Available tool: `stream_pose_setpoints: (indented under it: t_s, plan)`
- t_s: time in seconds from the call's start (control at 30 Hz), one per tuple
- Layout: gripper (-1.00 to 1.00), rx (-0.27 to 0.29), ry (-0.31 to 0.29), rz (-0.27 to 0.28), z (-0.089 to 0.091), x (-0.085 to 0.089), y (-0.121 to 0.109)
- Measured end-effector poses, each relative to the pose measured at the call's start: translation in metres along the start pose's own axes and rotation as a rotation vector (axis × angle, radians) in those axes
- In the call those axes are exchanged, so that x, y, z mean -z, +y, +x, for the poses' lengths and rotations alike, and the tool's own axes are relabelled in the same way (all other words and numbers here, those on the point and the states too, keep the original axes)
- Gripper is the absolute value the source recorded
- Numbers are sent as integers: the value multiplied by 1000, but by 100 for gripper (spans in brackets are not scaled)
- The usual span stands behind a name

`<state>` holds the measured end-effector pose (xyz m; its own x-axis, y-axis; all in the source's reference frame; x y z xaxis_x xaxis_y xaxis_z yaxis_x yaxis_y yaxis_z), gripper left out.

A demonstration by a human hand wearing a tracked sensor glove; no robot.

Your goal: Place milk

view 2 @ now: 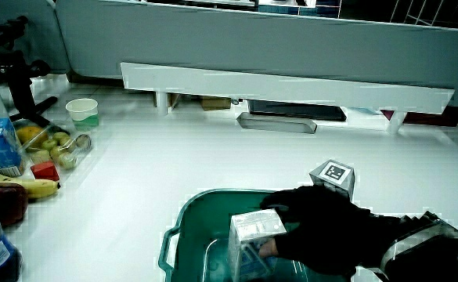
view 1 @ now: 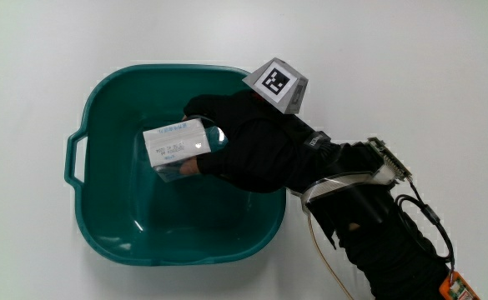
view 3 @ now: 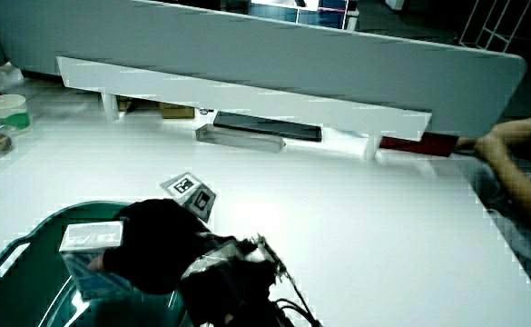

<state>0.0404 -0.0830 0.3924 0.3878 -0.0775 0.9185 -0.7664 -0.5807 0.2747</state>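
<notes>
Basically the hand (view 1: 252,150) is down inside the teal basin (view 1: 110,92), fingers (view 1: 192,167) wrapped around the milk carton (view 1: 174,143), which sits upright in the middle of the basin; in a side view the carton (view 2: 254,239) looks low in the basin, but contact with the floor can't be confirmed. Likely the placing step: lower it straight until the base sits flat, keep it upright, then spread the fingers and lift clear without tipping it. Room is fine, with bare basin floor all around the carton and the walls well apart from it, so no squeeze. The forearm crosses the basin rim (view 1: 281,218) on the way in, so exit upward, not sideways. The handle (view 1: 75,158) is clear of the hand. The tabletop (view 1: 410,67) around the basin is bare nearby; in a side view, fruit (view 2: 56,149) and a cup (view 2: 82,111) sit well apart at the tabletop's edge.
</notes>
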Motion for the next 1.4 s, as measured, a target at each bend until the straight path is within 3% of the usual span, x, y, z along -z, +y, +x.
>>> stream_pose_setpoints:
  t_s: [0.03, 0.1, 0.17, 0.2, 0.27, 0.33, 0.43, 0.47, 0.5, 0.63, 0.73, 0.87, 0.93, 0.97, 1.07, 1.1, 1.2, 1.27, 1.33, 1.4]
  plan:
    - [0, 9, 16, -1, 1, 1, 0]
    - [0, 20, -30, 0, 0, 2, 1]
    - [0, 23, -8, -9, -1, 3, 2]
    - [0, 13, -42, -10, -2, 4, 3]
    - [0, 26, 3, -13, -1, 5, 3]
    - [0, 44, -40, -21, -2, 7, 4]
    - [0, 58, -39, -20, -3, 7, 4]
    - [0, 42, -76, 18, 0, 7, 6]
    - [0, 54, -70, 31, -1, 7, 5]
    - [0, 85, -86, 7, -5, 7, 4]
    - [-21, 119, -124, -4, -6, 5, 3]
    - [-50, 115, -105, -17, -7, 5, 2]
    - [-64, 122, -143, -41, -9, 7, 1]
    - [-71, 122, -133, -61, -10, 7, 0]
    - [-93, 126, -190, -42, -15, 8, -6]
    - [-100, 117, -195, -63, -14, 8, -7]
    - [-100, 102, -217, -45, -25, 6, -16]
    - [-100, 127, -268, -23, -27, 5, -21]
    - [-100, 129, -329, -51, -30, 6, -27]
    - [-100, 162, -327, -65, -36, 6, -35]
